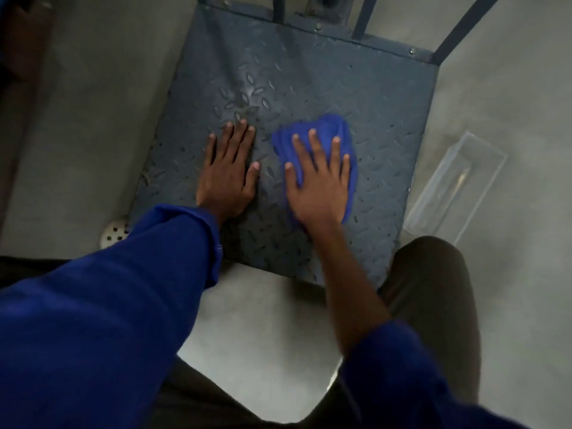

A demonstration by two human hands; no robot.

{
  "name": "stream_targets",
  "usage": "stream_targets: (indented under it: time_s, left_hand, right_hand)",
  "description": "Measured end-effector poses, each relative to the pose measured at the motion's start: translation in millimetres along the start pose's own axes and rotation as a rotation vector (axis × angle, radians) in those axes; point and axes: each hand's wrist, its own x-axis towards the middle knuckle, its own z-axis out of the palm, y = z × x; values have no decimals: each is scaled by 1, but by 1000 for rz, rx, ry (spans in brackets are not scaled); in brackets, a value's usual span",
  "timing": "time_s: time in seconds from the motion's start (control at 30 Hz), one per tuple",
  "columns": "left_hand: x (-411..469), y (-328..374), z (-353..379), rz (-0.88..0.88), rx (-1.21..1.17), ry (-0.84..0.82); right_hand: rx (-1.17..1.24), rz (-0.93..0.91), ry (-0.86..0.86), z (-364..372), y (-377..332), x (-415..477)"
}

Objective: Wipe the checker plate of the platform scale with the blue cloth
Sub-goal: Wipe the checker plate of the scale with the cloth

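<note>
The dark grey checker plate (309, 82) of the platform scale fills the middle of the view, its raised diamond pattern showing. A blue cloth (328, 128), bunched up, lies on the plate right of centre. My right hand (318, 181) presses flat on the cloth with the fingers spread, covering its near half. My left hand (229, 171) rests flat on the bare plate just left of the cloth, fingers apart and holding nothing.
Dark metal uprights (365, 17) rise from the plate's far edge. A clear plastic box (455, 187) lies on the grey floor to the right of the scale. A round perforated floor drain (114, 235) sits by the plate's near left corner. My knees are near the plate's front edge.
</note>
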Motion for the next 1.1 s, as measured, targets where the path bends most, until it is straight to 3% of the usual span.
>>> stream_targets:
  time_s: [0.17,0.57,0.77,0.93,1.03,1.1]
  left_hand:
    - [-2,0,0,-1,0,14]
    - [-14,0,-1,1,-33,2]
    - [-52,-9,2,6,9,-7]
    - [-48,-7,-2,-6,7,-29]
    - [-49,-8,-3,-13,-5,-27]
    - [-48,-7,-2,-18,4,-21]
  right_hand:
    - [-44,41,0,0,31,66]
    - [-70,45,-31,-3,28,65]
    - [-9,95,-11,1,-14,-13]
    - [-10,-57,-122,-3,-25,-121]
    - [-64,-22,-107,-14,13,-108]
    - [-69,128,-45,-11,18,-76]
